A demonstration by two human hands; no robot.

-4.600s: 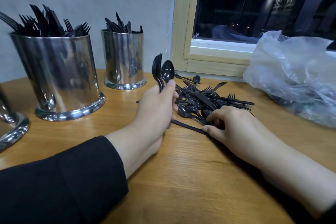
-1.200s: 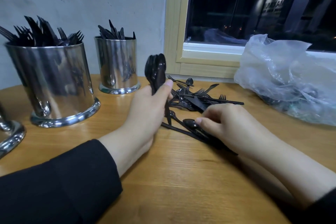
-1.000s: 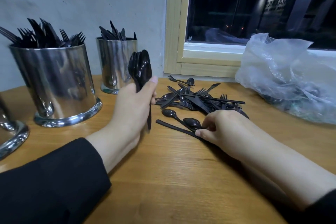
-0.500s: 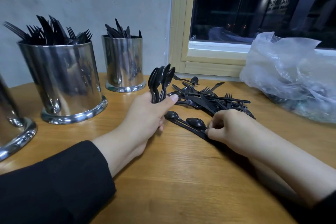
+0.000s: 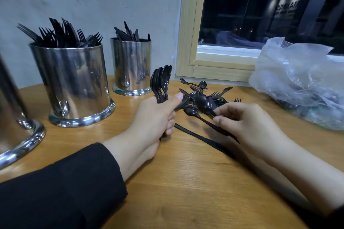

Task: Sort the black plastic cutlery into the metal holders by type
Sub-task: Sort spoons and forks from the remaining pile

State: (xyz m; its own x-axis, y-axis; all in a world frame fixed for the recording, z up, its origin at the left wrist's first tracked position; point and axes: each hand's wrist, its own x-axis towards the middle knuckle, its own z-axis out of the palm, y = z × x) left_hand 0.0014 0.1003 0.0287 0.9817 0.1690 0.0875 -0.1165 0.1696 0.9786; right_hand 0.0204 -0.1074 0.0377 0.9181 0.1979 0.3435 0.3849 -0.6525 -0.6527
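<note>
While the left hand (image 5: 154,115) grips a spoon bundle (image 5: 161,83) upright, the right hand (image 5: 247,124) pinches one spoon (image 5: 205,105) just beyond its fingertips; adding it could loosen the bundle. The pile (image 5: 204,95) lies beyond both hands, the holders (image 5: 74,83) left.

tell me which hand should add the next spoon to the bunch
Right. The right hand already pinches a loose spoon beside the pile, while the left hand is full, gripping the spoon bunch.
</note>
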